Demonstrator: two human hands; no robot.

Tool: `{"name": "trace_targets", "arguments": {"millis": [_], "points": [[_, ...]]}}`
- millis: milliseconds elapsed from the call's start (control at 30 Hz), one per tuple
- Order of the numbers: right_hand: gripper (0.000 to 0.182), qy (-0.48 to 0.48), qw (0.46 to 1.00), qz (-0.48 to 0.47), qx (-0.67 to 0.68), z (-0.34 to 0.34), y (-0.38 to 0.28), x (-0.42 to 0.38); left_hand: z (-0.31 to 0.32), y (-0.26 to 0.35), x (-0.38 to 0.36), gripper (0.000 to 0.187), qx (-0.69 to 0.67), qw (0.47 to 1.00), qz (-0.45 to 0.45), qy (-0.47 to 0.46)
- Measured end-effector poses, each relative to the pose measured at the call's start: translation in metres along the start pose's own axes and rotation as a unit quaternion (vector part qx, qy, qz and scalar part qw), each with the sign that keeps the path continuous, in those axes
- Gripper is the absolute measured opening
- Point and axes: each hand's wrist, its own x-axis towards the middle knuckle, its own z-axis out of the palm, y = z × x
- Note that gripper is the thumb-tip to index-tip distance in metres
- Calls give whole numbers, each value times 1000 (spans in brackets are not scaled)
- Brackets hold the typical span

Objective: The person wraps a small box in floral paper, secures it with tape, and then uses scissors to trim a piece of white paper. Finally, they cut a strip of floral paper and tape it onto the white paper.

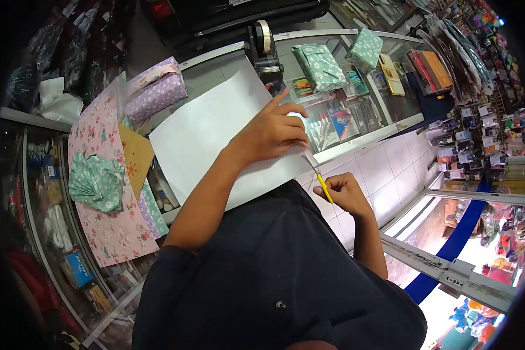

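Observation:
A large white sheet of paper (pixel 207 125) lies over the glass counter in front of me. My left hand (pixel 274 128) rests on the sheet near its right end, fingers spread. At the sheet's right edge my right hand (pixel 344 193) is closed round the yellow handle of a pair of scissors (pixel 325 188). The scissor blades point up and left, at the paper's edge close to my left fingertips. Just beyond the sheet stands a black tape dispenser (pixel 267 58) with a roll on top.
Green floral packages (pixel 321 67) sit on the glass counter (pixel 379 129) at the back. To the left are a purple floral package (pixel 156 96), pink floral paper (pixel 102 233) and a pleated green package (pixel 97 182). Hanging goods and a blue strap (pixel 461 233) are at the right.

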Motion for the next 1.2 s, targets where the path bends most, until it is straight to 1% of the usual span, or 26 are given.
{"name": "trace_targets", "arguments": {"millis": [533, 633, 800, 900, 967, 1000, 1067, 1100, 1133, 1200], "points": [[45, 3, 1000, -5, 1, -2, 11, 9, 1, 1, 1, 9, 4, 1000, -3, 0], [50, 14, 1000, -5, 23, 0, 4, 10, 1, 1, 1, 10, -2, 1000, 2, 3], [45, 4, 1000, 8, -15, -3, 0, 11, 2, -1, 0, 10, -1, 1000, 2, 2], [45, -3, 1000, -1, -19, -5, -2, 10, 0, 1, -1, 12, -2, 1000, -1, -7], [46, -3, 1000, -6, -24, -6, 1, 11, -1, 2, -1, 20, -13, 1000, -2, 4], [46, -3, 1000, -10, -28, -6, 2, 11, -3, 2, 0, 20, -12, 1000, -2, 4], [46, -4, 1000, -11, -23, -8, 6, 12, -10, 4, 3, 29, 10, 995, -43, 85], [46, -4, 1000, -11, -18, -9, 7, 12, -16, 1, 3, 34, 45, 992, -43, 111], [46, -4, 1000, -12, -18, -9, 9, 13, -19, -1, 0, 34, 45, 992, -43, 112], [47, -4, 1000, -2, -15, -9, 12, 14, -23, -3, -6, 35, 24, 983, -115, 143]]}}
